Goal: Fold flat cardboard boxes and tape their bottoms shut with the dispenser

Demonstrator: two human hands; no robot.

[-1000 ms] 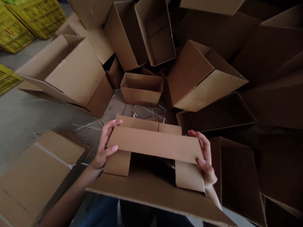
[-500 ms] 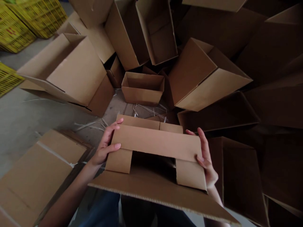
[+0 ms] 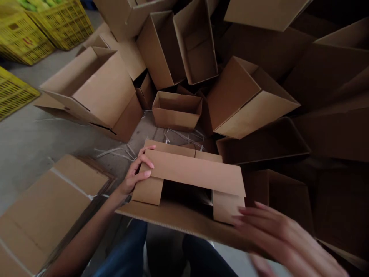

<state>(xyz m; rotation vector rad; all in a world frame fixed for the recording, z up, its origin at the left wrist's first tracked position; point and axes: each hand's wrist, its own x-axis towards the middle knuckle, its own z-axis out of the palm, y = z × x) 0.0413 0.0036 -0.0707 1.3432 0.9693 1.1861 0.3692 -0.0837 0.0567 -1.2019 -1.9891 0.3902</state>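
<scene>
In front of my knees is a cardboard box (image 3: 190, 165) with its folding flaps toward me. The far long flap and two short side flaps are folded inward, leaving a dark gap between them. Its near long flap (image 3: 173, 219) sticks out toward me. My left hand (image 3: 139, 171) grips the box's left end, thumb and fingers pressing on the folded flaps. My right hand (image 3: 276, 234), smeared by motion, is at the right end of the near flap. Its fingers are stretched out over that flap, and the thumb shows lower down.
A strapped stack of flat cardboard (image 3: 52, 207) lies at left. Several open boxes (image 3: 177, 111) stand ahead and at right, some piled up. Loose white straps (image 3: 118, 152) lie on the floor. Yellow crates (image 3: 60, 23) with green contents stand at the far left.
My right hand has let go of the box's right end and moved down toward me to the near flap. My left hand keeps its hold. The view has shifted slightly.
</scene>
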